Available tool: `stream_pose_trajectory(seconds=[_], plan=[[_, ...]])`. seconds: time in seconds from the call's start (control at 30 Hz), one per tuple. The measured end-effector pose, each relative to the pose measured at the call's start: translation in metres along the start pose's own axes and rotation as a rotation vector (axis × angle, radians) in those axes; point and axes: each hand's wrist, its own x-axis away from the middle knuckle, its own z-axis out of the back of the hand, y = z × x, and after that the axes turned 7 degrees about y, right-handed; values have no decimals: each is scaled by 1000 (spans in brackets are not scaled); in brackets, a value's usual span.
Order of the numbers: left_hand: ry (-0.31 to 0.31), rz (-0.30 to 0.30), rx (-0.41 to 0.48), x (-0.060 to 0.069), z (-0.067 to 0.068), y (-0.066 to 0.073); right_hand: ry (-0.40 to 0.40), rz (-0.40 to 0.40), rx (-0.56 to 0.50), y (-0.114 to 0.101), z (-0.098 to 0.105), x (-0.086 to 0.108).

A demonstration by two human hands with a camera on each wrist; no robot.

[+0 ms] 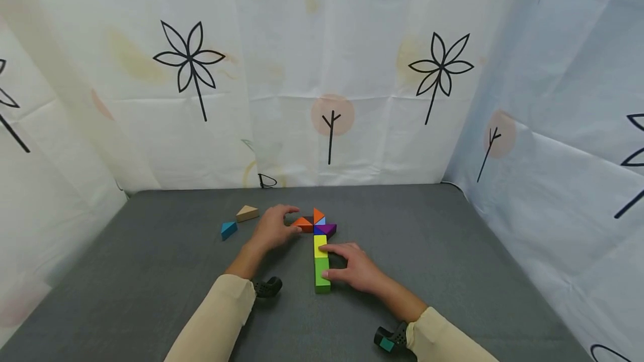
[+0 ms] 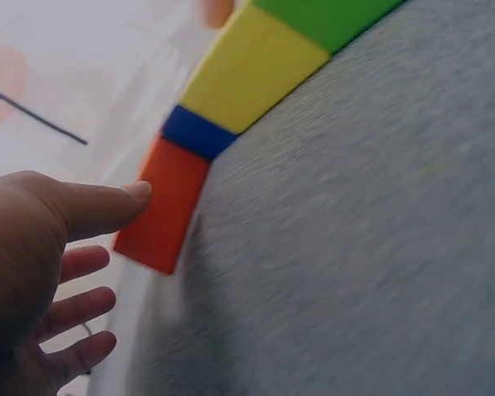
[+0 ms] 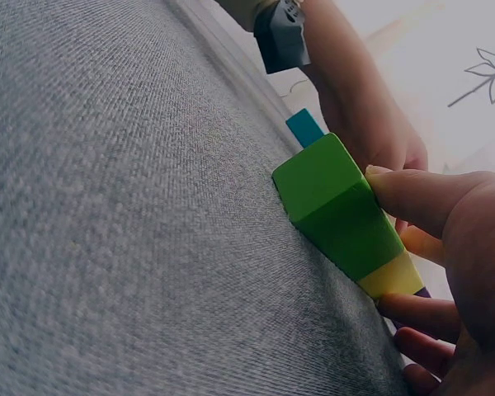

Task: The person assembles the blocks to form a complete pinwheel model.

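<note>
Slim blocks form a pinwheel: an orange-red triangular block [image 1: 303, 226], an upright orange triangle [image 1: 318, 216], a light blue piece [image 1: 322, 221], a dark blue piece [image 1: 319, 230] and a purple triangle [image 1: 330, 229]. A yellow block [image 1: 320, 246] and a green block [image 1: 322, 274] line up below like a stem. My left hand [image 1: 274, 229] has its thumb against the orange-red block, with the other fingers loosely spread behind. From the right, my right hand [image 1: 358, 267] touches the green block with its thumb and the yellow block with its index finger.
Left of the pinwheel lie a natural wood triangle [image 1: 247, 214] and a blue triangle [image 1: 228, 230]. Grey cloth covers the table [image 1: 176, 272]. A white curtain [image 1: 372, 149] with printed plants stands along the back and sides.
</note>
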Motion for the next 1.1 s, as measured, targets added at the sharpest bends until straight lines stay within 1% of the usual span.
stream_pose_trajectory(seconds=[0.1,0.23,0.33,0.4,0.5,0.57,0.67,0.8,0.87,0.97,1.1], plan=[[28,-13,-23,-1,12,-1,-6,2,-5,0,0,0],[110,-45,-117,-2,24,-6,-6,-2,-9,0,0,0],[173,-80,-211,-3,30,-13,-8,-3,-5,1,-1,0],[199,-102,-262,-3,33,-20,-10,-2,1,1,-2,0],[220,-137,-316,-3,37,-31,-12,-2,0,1,-3,1],[226,-145,-330,-3,40,-38,-13,-4,-6,1,-3,0],[229,-136,-338,0,46,-46,-17,-4,-10,0,-3,0],[229,-95,-335,6,54,-58,-16,3,-9,-1,-2,0],[234,-79,-331,10,56,-66,-12,8,-7,-1,-1,0],[244,-70,-333,16,57,-76,-10,7,-6,-1,-1,0],[245,-53,-337,22,58,-86,-11,-2,-8,0,0,0]])
